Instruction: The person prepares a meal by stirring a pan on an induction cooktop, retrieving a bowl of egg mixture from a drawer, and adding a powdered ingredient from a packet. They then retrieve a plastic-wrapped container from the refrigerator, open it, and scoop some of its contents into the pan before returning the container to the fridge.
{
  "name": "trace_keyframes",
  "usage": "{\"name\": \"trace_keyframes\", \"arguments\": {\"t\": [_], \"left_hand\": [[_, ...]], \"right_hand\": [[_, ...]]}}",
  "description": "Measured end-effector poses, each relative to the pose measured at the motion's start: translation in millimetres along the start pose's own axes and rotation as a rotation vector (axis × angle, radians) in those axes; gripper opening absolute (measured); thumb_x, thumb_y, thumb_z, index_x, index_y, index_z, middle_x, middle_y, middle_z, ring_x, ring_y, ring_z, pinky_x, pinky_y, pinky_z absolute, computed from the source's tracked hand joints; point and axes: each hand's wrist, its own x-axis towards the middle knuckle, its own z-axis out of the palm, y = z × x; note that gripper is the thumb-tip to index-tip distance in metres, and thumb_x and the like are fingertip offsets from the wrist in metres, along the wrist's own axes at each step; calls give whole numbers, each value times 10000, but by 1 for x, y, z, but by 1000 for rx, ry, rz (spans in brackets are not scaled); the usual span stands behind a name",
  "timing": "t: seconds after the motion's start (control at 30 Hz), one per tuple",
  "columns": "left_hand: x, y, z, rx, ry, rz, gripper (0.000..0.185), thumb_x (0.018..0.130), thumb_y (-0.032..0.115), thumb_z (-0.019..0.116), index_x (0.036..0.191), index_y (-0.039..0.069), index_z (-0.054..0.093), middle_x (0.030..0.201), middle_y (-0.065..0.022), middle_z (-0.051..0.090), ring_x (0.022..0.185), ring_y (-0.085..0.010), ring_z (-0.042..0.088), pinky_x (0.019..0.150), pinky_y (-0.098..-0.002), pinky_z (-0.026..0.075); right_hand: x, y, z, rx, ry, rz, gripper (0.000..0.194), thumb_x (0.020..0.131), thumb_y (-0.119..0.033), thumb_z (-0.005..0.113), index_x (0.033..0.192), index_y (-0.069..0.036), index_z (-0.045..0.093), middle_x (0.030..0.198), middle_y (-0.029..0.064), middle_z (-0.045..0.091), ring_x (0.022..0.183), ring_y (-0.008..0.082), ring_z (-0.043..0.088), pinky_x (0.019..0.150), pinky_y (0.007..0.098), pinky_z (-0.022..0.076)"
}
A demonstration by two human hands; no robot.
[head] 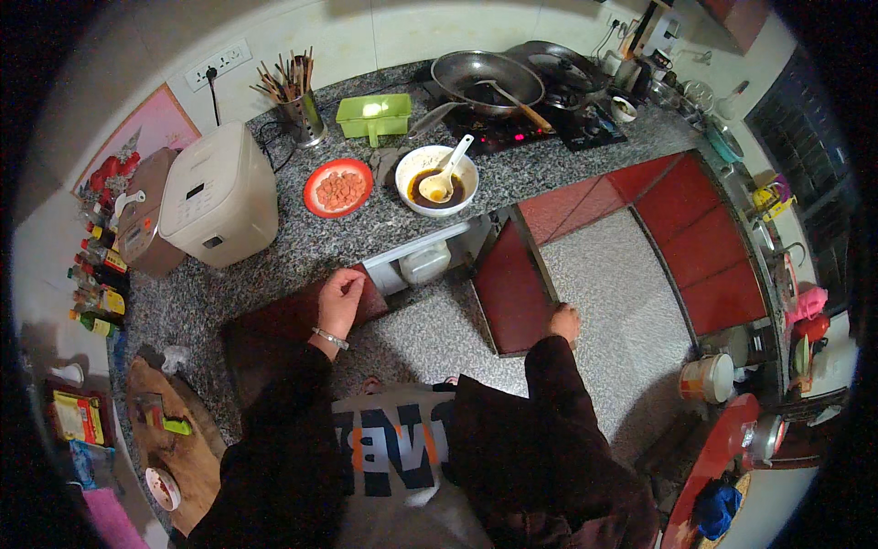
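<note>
My right hand (565, 322) grips the outer edge of a dark red cabinet door (511, 281), which stands swung out from under the counter. Inside the cabinet, a clear jar or container (425, 262) is partly visible. In front of the counter edge, my left hand (341, 296) hovers with its fingers curled together and nothing visible in them; a bracelet circles that wrist. On the granite counter (295, 240) beyond are a red-rimmed plate (310, 194) of pinkish chopped pieces and a white bowl (406, 195) of dark liquid with a white ladle (457, 154) in it.
A wok (446, 72) with a wooden-handled spatula (528, 115) sits at the induction cooker (490, 141). Left are a white rice cooker (240, 199), several bottles (103, 278) and a cutting board (195, 473) with a green-handled cleaver (177, 426). A white bucket (717, 377) stands right.
</note>
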Motion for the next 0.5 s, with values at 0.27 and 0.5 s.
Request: {"name": "trace_keyframes", "arguments": {"t": [0.27,0.5], "left_hand": [[-14,2,17,7,-118,-175,88,835,102,623,888,33,629,823,-56,645,774,-155,607,703,-282,469],[-2,1,-6,115,-189,11,99,825,92,620,902,30,628,863,-84,642,825,-201,612,736,-304,473]], "right_hand": [[-55,-63,7,251,-474,-168,421,868,-420,471,988,-44,617,962,220,634,880,393,614,757,455,507],[-94,-180,43,715,-584,-1086,240,788,-213,644,901,-22,552,777,121,598,762,288,596,649,374,500]]}}
